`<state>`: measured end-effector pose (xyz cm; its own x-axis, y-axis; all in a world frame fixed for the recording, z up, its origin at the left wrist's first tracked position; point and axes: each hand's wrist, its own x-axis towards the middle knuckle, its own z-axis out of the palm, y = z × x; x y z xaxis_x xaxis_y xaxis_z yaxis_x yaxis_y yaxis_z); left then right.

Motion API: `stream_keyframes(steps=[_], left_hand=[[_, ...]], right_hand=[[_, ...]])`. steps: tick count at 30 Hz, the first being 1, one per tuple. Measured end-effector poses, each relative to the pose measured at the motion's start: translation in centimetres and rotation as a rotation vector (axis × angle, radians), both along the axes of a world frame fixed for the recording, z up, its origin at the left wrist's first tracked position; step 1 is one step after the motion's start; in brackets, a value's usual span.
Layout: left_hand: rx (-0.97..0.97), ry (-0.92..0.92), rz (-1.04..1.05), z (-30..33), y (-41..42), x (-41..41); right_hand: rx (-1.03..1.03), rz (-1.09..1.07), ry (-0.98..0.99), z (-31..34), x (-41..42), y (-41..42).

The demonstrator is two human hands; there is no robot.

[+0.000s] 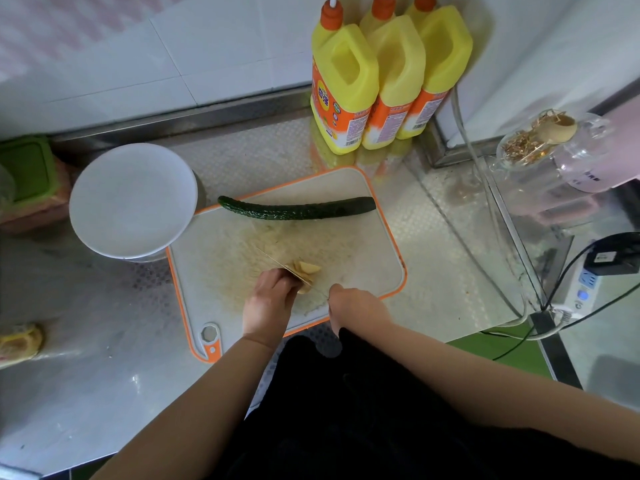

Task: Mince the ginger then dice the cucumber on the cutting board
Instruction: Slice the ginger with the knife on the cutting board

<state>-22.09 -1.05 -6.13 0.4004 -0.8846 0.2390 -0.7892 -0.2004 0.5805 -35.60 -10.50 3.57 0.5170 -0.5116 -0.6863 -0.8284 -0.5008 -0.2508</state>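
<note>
Mid-slice: left hand (268, 299) pins ginger (308, 268) beside the knife (294, 271) gripped by right hand (353, 306) — curled fingertips near the blade risk a nick; cucumber (298, 208) untouched.

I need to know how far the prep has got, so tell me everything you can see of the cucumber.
The cucumber is whole and uncut, long, dark green and bumpy-skinned, slightly curved. It lies flat across the far part of the cutting board, with its tapered left end reaching just past the board's edge near the white plate and its blunt right end near the board's orange rim. Neither hand touches it; it lies apart from the ginger being cut nearer the person.
</note>
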Motion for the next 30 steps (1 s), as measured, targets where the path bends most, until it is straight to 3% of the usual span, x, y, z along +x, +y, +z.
stream_keyframes(steps=[14, 20, 30], left_hand=[[-0.035, -0.009, -0.017, 0.4, 0.0, 0.1], [0.091, 0.011, 0.013, -0.3, 0.1, 0.3], [0.035, 0.031, 0.025, -0.3, 0.1, 0.1]], right_hand=[[0.054, -0.169, -0.108, -1.9, 0.5, -1.5], [-0.025, -0.05, -0.06, -1.3, 0.7, -0.2], [-0.012, -0.036, -0.025, 0.2, 1.2, 0.1]])
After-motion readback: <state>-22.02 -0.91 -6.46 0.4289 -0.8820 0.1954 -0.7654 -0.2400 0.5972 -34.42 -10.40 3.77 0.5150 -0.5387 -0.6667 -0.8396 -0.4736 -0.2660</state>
